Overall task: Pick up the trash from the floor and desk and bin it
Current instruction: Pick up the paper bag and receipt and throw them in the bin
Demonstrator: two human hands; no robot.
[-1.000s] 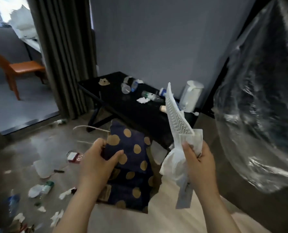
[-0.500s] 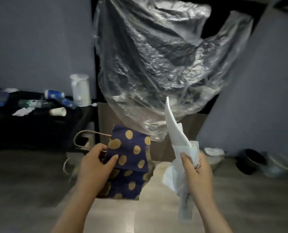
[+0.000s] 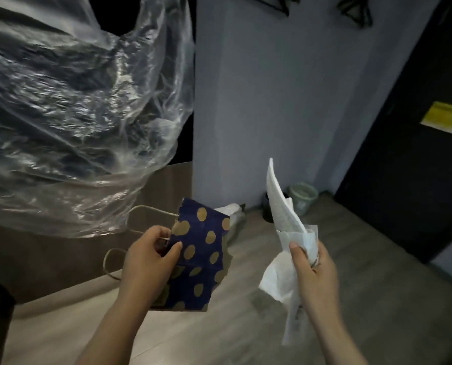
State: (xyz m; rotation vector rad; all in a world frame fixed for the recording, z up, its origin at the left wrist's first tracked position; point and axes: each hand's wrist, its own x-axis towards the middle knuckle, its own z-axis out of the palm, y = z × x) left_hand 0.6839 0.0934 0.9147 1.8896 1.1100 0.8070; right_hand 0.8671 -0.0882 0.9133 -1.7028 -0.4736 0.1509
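My left hand (image 3: 148, 262) grips a torn navy paper bag with gold dots (image 3: 203, 256), its twine handles (image 3: 140, 209) looping out to the left. My right hand (image 3: 312, 267) holds a bundle of white trash (image 3: 283, 225): a stiff patterned white sheet standing upright, crumpled tissue and a paper strip hanging below the fist. Past the bundle, by the wall, stand a pale green bin (image 3: 302, 197) and a darker container half hidden behind the white sheet.
A large clear plastic sheet (image 3: 69, 114) hangs over the upper left. A brown board (image 3: 167, 185) leans behind the bag, with something white (image 3: 232, 209) at its foot. A grey wall (image 3: 272, 96) and a dark door (image 3: 417, 140) with a yellow notice (image 3: 446, 121) stand to the right.
The view has swung right: the black desk and littered floor have left the frame, the wall corner, bins and door have come in. Both hands keep their hold.
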